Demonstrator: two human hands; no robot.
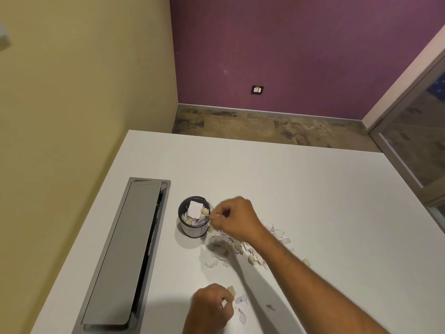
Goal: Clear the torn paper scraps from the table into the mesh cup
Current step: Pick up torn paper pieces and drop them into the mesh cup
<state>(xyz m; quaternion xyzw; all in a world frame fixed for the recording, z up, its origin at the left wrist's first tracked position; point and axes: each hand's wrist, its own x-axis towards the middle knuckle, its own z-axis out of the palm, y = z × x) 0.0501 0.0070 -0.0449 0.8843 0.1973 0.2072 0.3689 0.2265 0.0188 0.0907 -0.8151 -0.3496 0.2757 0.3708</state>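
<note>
The mesh cup (194, 227) stands on the white table (313, 189), holding several scraps and one larger white piece. My right hand (237, 219) hovers at the cup's right rim, fingers pinched on a small paper scrap. A loose pile of torn paper scraps (243, 248) lies on the table under and behind that wrist. My left hand (210, 309) rests near the front edge, curled around scraps, with one white bit showing between the fingers. A few more scraps (242, 307) lie just right of it.
A long grey cable hatch (125, 256) is set into the table left of the cup, its lid partly raised. The table's far edge meets patterned floor. A yellow wall is on the left, a purple wall with a socket (257, 89) behind.
</note>
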